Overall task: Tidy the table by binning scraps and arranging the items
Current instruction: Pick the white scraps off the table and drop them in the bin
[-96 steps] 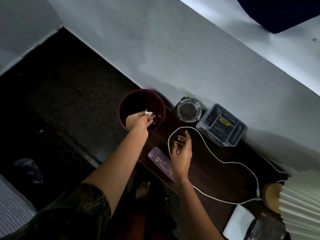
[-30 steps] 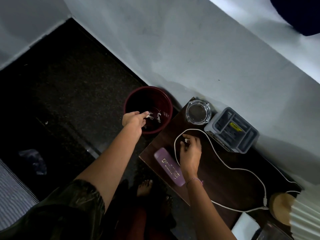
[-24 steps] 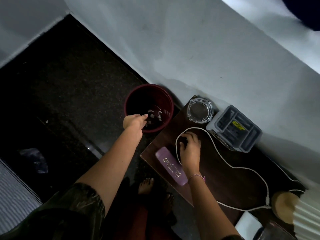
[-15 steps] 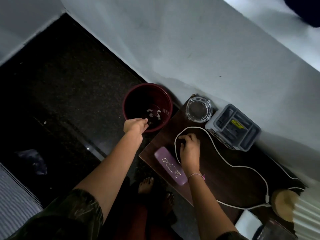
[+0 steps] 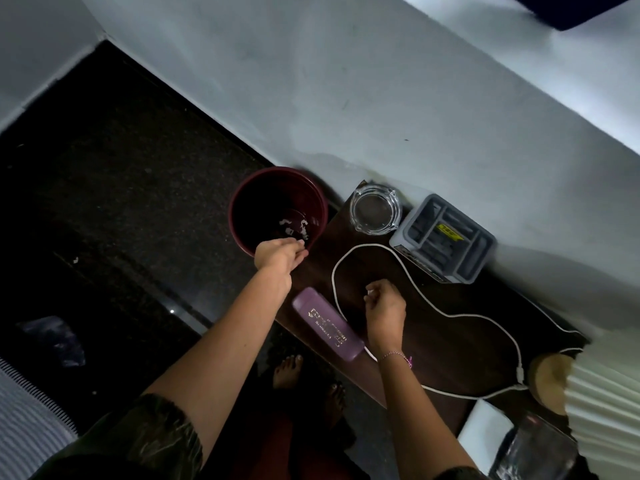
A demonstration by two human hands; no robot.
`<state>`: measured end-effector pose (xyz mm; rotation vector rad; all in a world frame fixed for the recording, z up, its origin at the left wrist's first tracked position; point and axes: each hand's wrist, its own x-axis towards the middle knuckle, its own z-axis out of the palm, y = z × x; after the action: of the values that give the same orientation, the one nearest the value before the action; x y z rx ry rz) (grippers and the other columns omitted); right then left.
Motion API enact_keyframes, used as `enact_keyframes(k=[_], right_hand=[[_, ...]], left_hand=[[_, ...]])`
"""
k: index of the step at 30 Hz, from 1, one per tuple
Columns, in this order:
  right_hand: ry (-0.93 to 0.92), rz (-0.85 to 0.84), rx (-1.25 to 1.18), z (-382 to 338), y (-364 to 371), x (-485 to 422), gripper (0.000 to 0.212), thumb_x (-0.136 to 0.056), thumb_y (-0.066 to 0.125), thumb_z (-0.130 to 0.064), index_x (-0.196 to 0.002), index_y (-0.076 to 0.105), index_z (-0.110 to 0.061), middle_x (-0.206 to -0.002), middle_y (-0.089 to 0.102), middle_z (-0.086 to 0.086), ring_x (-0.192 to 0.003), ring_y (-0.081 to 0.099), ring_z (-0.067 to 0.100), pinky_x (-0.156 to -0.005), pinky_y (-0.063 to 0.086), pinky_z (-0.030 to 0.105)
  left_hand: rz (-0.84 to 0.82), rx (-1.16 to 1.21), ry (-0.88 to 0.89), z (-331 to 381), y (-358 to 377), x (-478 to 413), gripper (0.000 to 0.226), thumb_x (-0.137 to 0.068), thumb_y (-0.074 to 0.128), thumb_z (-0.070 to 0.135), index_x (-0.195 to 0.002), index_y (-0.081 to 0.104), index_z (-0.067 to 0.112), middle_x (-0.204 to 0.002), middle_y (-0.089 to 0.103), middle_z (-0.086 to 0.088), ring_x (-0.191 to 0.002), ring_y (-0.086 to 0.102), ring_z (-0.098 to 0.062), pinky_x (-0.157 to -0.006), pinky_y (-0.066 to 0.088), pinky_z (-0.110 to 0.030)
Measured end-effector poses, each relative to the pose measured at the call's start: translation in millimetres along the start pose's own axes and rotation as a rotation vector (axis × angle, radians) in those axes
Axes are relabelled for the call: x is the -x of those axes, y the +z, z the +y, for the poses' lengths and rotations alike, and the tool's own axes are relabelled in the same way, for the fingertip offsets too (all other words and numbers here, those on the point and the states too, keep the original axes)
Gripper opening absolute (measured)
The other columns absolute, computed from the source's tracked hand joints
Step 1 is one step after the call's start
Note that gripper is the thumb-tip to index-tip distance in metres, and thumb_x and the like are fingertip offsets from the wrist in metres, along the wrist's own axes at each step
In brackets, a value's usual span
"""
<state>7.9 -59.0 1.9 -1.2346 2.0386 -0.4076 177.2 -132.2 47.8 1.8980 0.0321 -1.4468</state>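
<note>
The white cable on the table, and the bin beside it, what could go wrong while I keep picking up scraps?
1. The right hand pinches a small white scrap inside the loop of the white cable; carrying it out could snag the cable, which runs toward the lamp base.
2. The bin stands on the floor off the table's edge, so a scrap released early may fall onto the dark floor.
3. The purple case lies at the table's near edge; a forearm could nudge it off.
</note>
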Motion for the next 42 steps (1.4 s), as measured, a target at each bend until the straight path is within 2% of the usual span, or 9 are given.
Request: enact_keyframes(k=[7,12,14,19,25,30,32,35,42], right_hand=[[0.120,0.123,-0.335,6,-17,14,0.028,-0.078,0.064,0.003,-0.101,0.057,-0.010,-0.099,0.064,0.007,-0.084,0.063,0.021,-0.078,0.052,0.033],[0.023,0.129,-0.501,-11,-29,21,0.025,-0.078,0.065,0.002,-0.098,0.061,-0.014,-0.092,0.070,0.002,-0.079,0.065,0.005,-0.075,0.051,0.016],[0.020,0.129,-0.535,-16,-34,22,0.025,-0.077,0.065,0.002,-0.096,0.062,-0.016,-0.086,0.070,-0.001,-0.076,0.065,0.000,-0.073,0.049,0.012],[0.050,0.167,-0.532,-20,-42,19,0.030,-0.077,0.066,-0.001,-0.096,0.063,-0.024,-0.082,0.071,-0.007,-0.077,0.066,-0.002,-0.077,0.052,0.018],[0.019,0.075,-0.472,-18,-42,19,0.047,-0.083,0.060,-0.002,-0.123,0.055,-0.027,-0.095,0.073,-0.003,-0.092,0.065,0.004,-0.090,0.050,0.023],[0.008,0.056,-0.527,-20,-34,21,0.051,-0.086,0.055,-0.002,-0.131,0.047,-0.024,-0.098,0.072,-0.005,-0.091,0.060,-0.010,-0.086,0.044,0.006],[0.012,0.056,-0.548,-22,-33,22,0.049,-0.087,0.055,-0.003,-0.130,0.047,-0.024,-0.099,0.071,-0.005,-0.096,0.062,-0.001,-0.090,0.046,0.015],[0.007,0.082,-0.553,-25,-29,24,0.045,-0.086,0.057,-0.004,-0.126,0.051,-0.023,-0.099,0.069,-0.004,-0.099,0.062,0.009,-0.092,0.047,0.024],[0.043,0.096,-0.540,-21,-26,22,0.040,-0.086,0.057,-0.003,-0.122,0.054,-0.023,-0.094,0.070,-0.006,-0.087,0.061,-0.001,-0.073,0.038,0.000]], left_hand=[[-0.100,-0.101,-0.026,-29,20,27,0.018,-0.084,0.054,-0.012,-0.102,0.060,-0.011,-0.076,0.059,-0.015,-0.078,0.062,-0.026,-0.076,0.052,-0.027],[-0.233,-0.181,-0.097,-54,40,48,0.025,-0.089,0.050,-0.006,-0.113,0.054,-0.014,-0.075,0.058,-0.018,-0.052,0.065,-0.017,-0.061,0.053,-0.020],[-0.282,-0.182,-0.116,-61,47,56,0.019,-0.090,0.051,-0.002,-0.107,0.058,-0.008,-0.088,0.067,-0.024,-0.063,0.070,-0.021,-0.061,0.053,-0.022],[-0.323,-0.141,-0.128,-66,58,63,0.003,-0.086,0.059,0.002,-0.083,0.061,0.000,-0.040,0.064,-0.001,-0.038,0.063,-0.009,-0.040,0.053,-0.018],[-0.310,-0.079,-0.097,-64,60,62,0.013,-0.081,0.061,-0.009,-0.070,0.059,-0.002,-0.041,0.064,-0.002,-0.037,0.062,-0.010,-0.044,0.054,-0.017],[-0.280,-0.103,-0.035,-64,56,55,0.010,-0.078,0.059,-0.016,-0.077,0.060,-0.005,-0.068,0.062,-0.015,-0.043,0.065,-0.010,-0.054,0.056,-0.018],[-0.274,-0.127,-0.009,-62,54,52,0.010,-0.078,0.059,-0.015,-0.086,0.061,-0.010,-0.073,0.060,-0.015,-0.048,0.065,-0.011,-0.061,0.057,-0.020],[-0.266,-0.163,0.023,-55,50,45,0.009,-0.078,0.060,-0.014,-0.077,0.061,-0.006,-0.072,0.060,-0.017,-0.041,0.064,-0.009,-0.050,0.055,-0.015],[-0.063,-0.138,0.086,-22,34,12,0.017,-0.079,0.059,-0.015,-0.068,0.058,-0.002,-0.068,0.058,-0.015,-0.061,0.060,-0.021,-0.050,0.056,-0.016]])
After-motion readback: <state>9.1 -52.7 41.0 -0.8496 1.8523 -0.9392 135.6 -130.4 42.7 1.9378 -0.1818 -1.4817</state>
